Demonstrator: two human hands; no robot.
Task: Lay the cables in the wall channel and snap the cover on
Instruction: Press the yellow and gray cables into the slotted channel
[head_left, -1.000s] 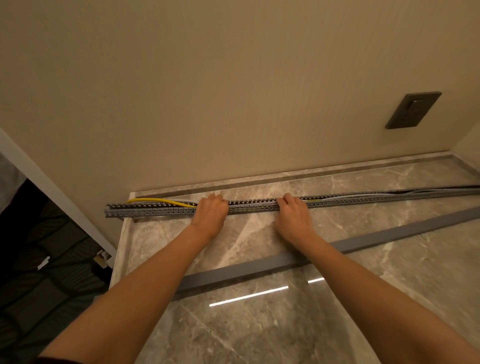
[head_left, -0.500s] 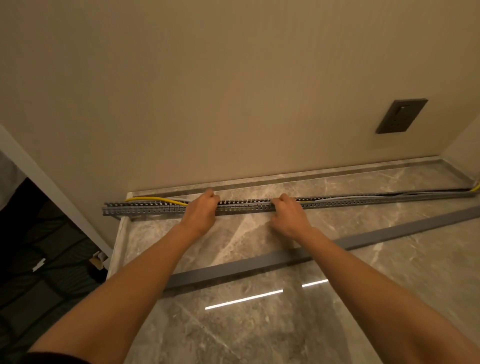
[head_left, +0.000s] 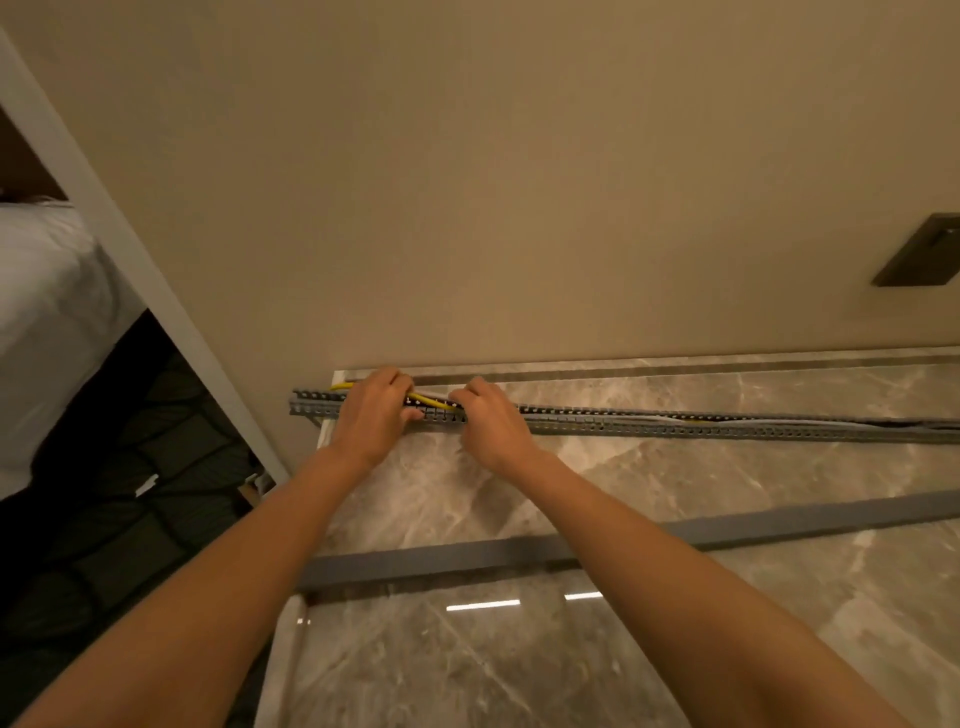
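Both hands, the left hand (head_left: 371, 418) and right hand (head_left: 491, 418), are curled onto the yellow cable (head_left: 432, 400), tucking it into the slotted channel (head_left: 675, 423) lying on the floor (head_left: 675, 649) by the wall; seating the last stretch likely comes next, then fetching the grey cover (head_left: 779, 522) nearby.

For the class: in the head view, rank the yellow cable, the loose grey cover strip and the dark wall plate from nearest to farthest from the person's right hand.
From the right hand:
1. Yellow cable, at its fingers, in the slotted channel.
2. Grey cover strip, on the floor nearer the person.
3. Dark wall plate, up on the wall, far right.
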